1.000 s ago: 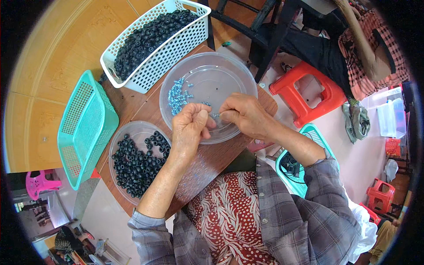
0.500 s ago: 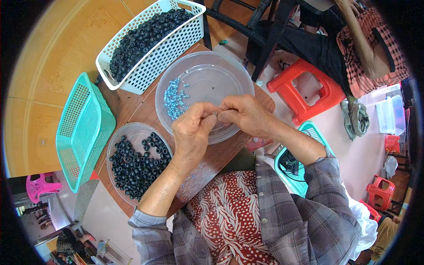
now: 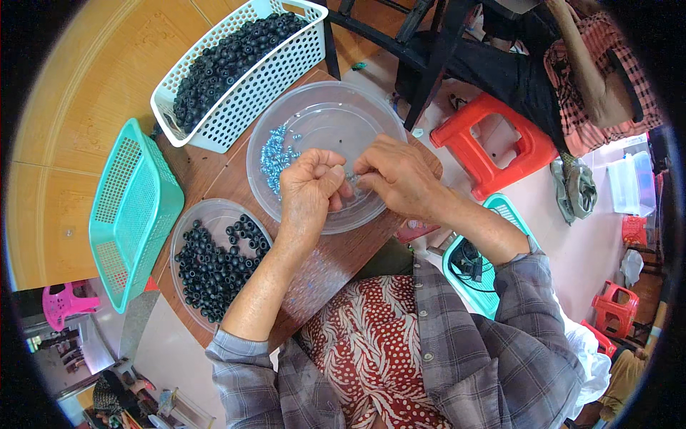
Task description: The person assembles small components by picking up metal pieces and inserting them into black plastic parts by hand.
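Note:
Both my hands are over a round clear plastic tub (image 3: 332, 121). The fingers of my left hand (image 3: 306, 191) are curled into a pinch; whatever lies in them is too small or hidden to name. Just to its right, my right hand (image 3: 401, 175) is pinched too, with a tiny shiny bit barely visible by its fingertips. The two hands are a little apart. Small metallic-blue pieces (image 3: 273, 159) lie along the left side of the tub. Left of my left forearm, a second clear tub (image 3: 207, 212) holds many black, bead-like rounded parts with holes (image 3: 207, 275).
A white perforated basket (image 3: 239, 104) heaped with black parts stands behind the tubs on the wooden table (image 3: 221, 171). A teal basket (image 3: 132, 214) is at the left. On the right are a red stool (image 3: 493, 143), another teal basket (image 3: 488, 289) with a dark cable, and a seated person (image 3: 597, 86).
My hands, whose fingertips met half a second ago, have drawn slightly apart. The left fingers have curled differently, and the right hand is raised and turned more downward.

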Demonstrator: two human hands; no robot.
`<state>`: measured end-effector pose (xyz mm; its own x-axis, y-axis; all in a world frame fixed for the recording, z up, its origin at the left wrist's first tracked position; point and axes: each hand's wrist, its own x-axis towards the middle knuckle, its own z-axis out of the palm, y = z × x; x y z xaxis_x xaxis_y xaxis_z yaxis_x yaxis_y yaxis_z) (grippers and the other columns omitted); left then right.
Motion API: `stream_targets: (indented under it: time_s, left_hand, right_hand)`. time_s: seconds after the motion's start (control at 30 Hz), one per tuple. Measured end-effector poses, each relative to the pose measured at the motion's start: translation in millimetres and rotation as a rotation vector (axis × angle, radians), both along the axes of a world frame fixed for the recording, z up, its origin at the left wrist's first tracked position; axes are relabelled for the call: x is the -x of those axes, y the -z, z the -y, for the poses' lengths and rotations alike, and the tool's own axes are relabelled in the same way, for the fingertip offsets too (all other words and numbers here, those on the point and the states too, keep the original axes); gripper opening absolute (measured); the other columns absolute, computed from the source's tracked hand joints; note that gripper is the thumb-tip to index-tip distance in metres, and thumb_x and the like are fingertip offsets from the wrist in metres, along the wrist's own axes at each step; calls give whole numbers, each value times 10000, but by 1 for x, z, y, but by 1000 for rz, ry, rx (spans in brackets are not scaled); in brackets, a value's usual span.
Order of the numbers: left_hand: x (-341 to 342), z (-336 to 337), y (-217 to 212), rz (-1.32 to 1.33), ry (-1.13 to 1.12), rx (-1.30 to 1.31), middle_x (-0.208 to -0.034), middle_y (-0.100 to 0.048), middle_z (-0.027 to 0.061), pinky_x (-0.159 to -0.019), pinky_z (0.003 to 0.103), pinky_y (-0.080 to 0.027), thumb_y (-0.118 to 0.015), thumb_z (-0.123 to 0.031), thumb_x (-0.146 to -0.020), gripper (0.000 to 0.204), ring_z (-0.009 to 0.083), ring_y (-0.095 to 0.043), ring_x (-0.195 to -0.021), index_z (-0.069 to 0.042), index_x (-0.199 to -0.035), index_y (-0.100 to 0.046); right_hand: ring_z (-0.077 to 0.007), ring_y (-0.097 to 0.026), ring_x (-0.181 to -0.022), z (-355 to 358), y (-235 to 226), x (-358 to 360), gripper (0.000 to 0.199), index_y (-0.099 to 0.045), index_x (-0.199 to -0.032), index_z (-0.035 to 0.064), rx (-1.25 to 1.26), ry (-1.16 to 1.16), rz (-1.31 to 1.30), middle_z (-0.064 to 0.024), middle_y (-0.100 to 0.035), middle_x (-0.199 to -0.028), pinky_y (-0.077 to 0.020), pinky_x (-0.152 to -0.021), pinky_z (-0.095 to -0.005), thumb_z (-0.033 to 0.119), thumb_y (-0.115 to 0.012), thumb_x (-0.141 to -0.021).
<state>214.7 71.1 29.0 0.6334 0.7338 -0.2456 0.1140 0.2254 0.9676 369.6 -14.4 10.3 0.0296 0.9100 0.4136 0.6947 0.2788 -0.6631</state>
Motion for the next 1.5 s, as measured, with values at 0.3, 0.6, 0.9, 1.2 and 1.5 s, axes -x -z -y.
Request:
stream_targets:
  time_s: [0.3,0.6,0.9,1.2,1.5]
  left_hand:
    - [-8,-9,2,-48,27,59,-661,-625,74,-409,193,-366,-547,-34,-839,188,79,-483,-443,40,-1011,-558]
    - [11,-17,-4,-50,-51,-119,-796,-629,83,-485,213,-425,-527,8,-825,248,78,-548,-564,39,-1070,-558]
    - [15,-3,13,-345,326,-1346,-730,-585,146,-632,418,-493,-601,40,-631,215,319,-616,-727,-22,-834,-571]
    - [12,-8,22,-331,266,-1057,-781,-606,138,-634,410,-483,-669,-10,-672,264,322,-619,-746,-46,-914,-572]
    - [-3,-3,28,-454,383,-1342,-844,-620,129,-641,414,-487,-696,-44,-655,273,327,-619,-779,-44,-894,-564]
  right_hand:
    - [-297,-539,-811,1,-1,-4,213,-573,-857,27,15,55,159,-107,-569,-801,-433,-678,-390,-5,-671,-670]
    - [-297,-526,-833,-2,6,-10,184,-600,-855,26,-27,55,262,-102,-561,-814,-433,-691,-375,-15,-636,-680]
    - [-293,-526,-812,-8,11,-2,147,-611,-825,39,-9,6,250,-92,-566,-778,-425,-670,-384,-9,-637,-689]
    - [-268,-540,-820,2,5,-7,133,-618,-825,42,53,36,189,-71,-577,-775,-427,-675,-382,57,-669,-703]
    - [-269,-558,-791,-1,0,-11,113,-635,-815,27,-75,81,123,-80,-615,-789,-443,-686,-358,36,-676,-710]
